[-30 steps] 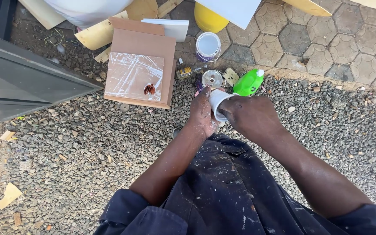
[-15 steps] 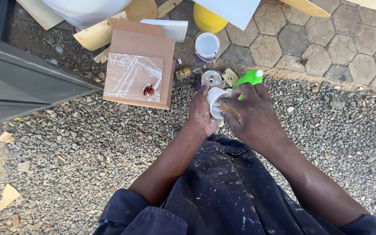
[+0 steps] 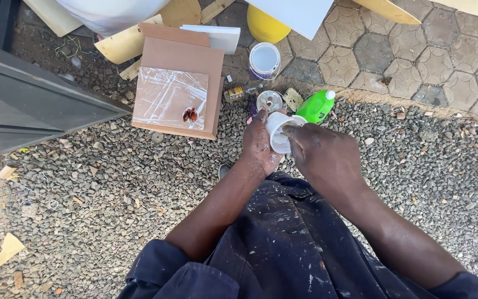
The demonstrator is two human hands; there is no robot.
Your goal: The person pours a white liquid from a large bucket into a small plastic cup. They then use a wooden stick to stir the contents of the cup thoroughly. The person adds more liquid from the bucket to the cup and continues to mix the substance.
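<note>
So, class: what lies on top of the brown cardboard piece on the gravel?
On the brown cardboard piece lies a crinkled clear plastic sheet with a small reddish-brown blob on it. What is beneath the cardboard stays hidden.

The small cup (image 3: 279,132) is white. Beside it the plastic bottle (image 3: 316,106) is bright green with a white cap. The cardboard box (image 3: 179,83) is plain brown, its clear film (image 3: 168,97) carrying a reddish-brown blot. The open can (image 3: 264,60) looks white inside, perhaps purple on its wall. The overalls (image 3: 289,238) are dark navy, flecked with pale paint. The gravel (image 3: 106,194) is mottled grey; the paving (image 3: 416,50) grey hexagons.
</note>
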